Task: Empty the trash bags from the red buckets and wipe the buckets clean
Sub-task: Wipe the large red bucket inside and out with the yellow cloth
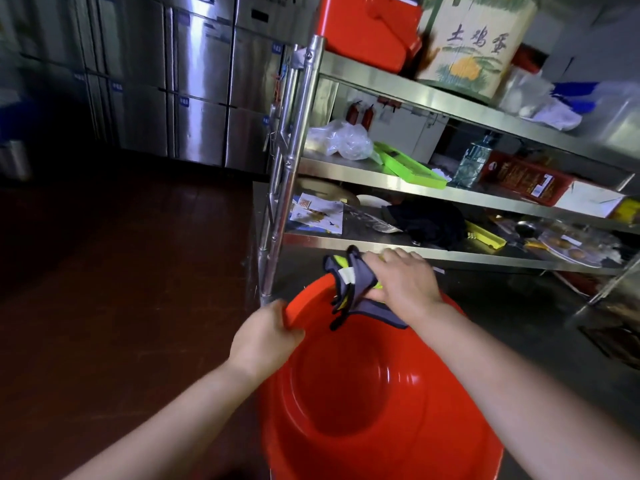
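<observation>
Red bucket (363, 393), rim in left hand (266, 336), cloth (356, 289) in right hand (403, 280).

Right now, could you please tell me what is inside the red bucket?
The red bucket looks bare inside, no trash bag. The right hand holds a cloth at the far rim, hiding that part; the left hand grips the near rim.

Both bare forearms reaching forward and down from the lower frame edge, converging ahead; left hand (266, 332) with knuckles up, fingers curled over the near-left rim of the round red plastic bucket (349, 393), thumb on the inner side; right hand (403, 284) farther forward, back of hand upward, fingers bent, clutching a crumpled grey-and-yellow cloth (349, 289) at the far rim.
</observation>
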Demonstrator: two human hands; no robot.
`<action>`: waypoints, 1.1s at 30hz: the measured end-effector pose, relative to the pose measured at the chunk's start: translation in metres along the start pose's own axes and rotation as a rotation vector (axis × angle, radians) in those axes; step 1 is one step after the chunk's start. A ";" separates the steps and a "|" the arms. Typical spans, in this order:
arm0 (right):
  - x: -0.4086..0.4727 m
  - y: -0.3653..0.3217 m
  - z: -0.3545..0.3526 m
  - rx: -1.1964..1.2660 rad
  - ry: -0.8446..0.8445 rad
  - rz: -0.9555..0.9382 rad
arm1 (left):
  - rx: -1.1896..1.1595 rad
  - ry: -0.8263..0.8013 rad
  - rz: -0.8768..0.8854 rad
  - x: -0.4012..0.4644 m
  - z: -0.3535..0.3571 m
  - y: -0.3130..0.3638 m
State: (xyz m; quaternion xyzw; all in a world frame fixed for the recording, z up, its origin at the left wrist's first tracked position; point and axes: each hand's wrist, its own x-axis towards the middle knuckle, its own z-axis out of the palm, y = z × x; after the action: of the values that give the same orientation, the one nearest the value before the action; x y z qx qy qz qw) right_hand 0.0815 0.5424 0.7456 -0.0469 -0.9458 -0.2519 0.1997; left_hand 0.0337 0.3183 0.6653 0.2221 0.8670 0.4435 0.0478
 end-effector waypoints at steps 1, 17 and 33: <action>0.004 -0.009 -0.004 -0.001 0.040 -0.038 | 0.019 -0.024 0.030 0.010 -0.005 0.007; 0.003 -0.022 0.017 -0.026 0.170 0.027 | -0.387 0.102 -0.146 0.007 -0.011 -0.017; 0.017 -0.001 -0.006 0.031 -0.095 -0.108 | 0.190 0.001 0.074 0.027 -0.029 0.004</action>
State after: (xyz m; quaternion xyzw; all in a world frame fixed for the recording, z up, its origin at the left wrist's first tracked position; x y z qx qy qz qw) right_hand 0.0680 0.5380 0.7563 -0.0048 -0.9591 -0.2451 0.1416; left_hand 0.0026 0.3102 0.6886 0.2575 0.8964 0.3608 0.0097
